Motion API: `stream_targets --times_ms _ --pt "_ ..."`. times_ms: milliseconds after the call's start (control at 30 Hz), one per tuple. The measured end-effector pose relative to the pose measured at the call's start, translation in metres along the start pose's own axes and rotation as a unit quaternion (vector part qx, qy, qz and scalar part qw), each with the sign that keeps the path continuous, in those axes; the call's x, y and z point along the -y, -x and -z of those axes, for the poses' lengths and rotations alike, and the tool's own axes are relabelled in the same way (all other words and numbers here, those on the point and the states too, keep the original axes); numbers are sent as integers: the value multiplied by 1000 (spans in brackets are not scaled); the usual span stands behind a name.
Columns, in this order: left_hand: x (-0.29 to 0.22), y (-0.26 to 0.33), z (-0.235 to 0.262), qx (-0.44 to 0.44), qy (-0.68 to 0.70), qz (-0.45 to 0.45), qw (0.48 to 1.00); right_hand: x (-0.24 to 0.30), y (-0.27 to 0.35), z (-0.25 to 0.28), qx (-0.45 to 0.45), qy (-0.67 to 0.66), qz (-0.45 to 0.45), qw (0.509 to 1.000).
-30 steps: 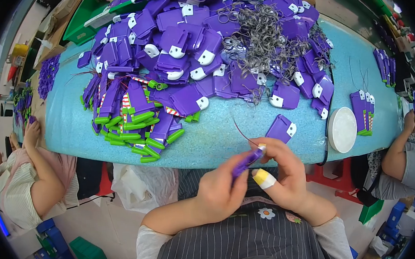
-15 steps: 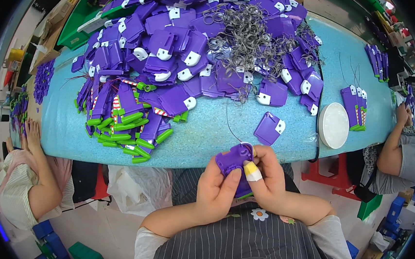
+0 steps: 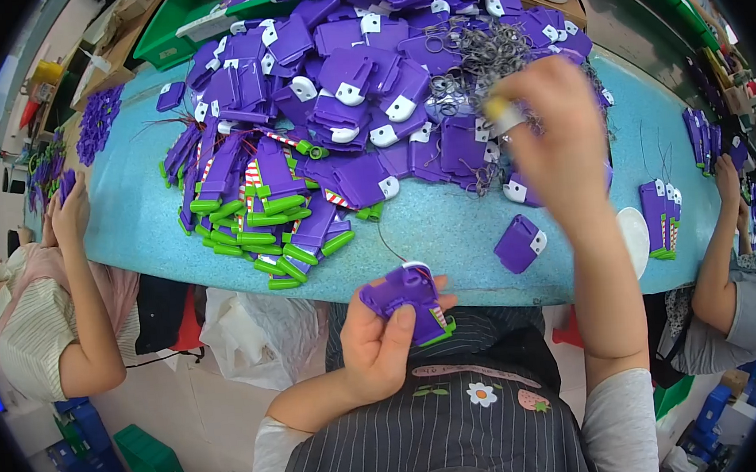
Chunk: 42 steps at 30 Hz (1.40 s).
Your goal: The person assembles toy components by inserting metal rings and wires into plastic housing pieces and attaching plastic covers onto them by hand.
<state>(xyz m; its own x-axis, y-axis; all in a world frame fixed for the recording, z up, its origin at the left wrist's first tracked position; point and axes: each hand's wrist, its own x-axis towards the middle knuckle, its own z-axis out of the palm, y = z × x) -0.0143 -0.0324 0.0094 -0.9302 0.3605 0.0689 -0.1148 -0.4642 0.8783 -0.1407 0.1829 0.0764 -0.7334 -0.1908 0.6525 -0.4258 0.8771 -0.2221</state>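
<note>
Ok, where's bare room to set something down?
Blue tabletop between the heap of green-ended purple plastic parts and the lone purple plate; also left of that heap. Crowded: far middle, piled purple-and-white plates, tangled grey coils by the right hand.

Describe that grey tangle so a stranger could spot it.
On the blue table is a big heap of purple pieces. On its right side, by the person's right hand, lies a tangle of thin grey loops. Unlike the flat purple pieces around it, it is wiry and curly.
</note>
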Motion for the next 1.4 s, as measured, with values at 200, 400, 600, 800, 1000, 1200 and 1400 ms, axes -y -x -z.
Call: stream_targets --times_ms 200,400,600,800,1000,1200,1400 --pt "4 -11 4 -3 -16 8 1000 -15 50 44 -66 -365 -302 878" --pt "13 -10 -9 16 44 93 995 14 139 57 -43 -422 -396 814" --pt "3 -1 -21 47 39 137 989 -23 156 136 -123 -230 -421 869" --pt "8 -4 -32 107 65 201 972 -59 179 117 -11 -32 -348 937" --pt "0 -14 -32 122 75 275 951 -44 175 133 -109 -74 -343 930" --pt "9 -23 -53 132 91 230 960 26 154 102 -121 -459 -396 786" --pt "1 -24 -52 162 22 226 960 58 152 67 -8 -593 -400 698"
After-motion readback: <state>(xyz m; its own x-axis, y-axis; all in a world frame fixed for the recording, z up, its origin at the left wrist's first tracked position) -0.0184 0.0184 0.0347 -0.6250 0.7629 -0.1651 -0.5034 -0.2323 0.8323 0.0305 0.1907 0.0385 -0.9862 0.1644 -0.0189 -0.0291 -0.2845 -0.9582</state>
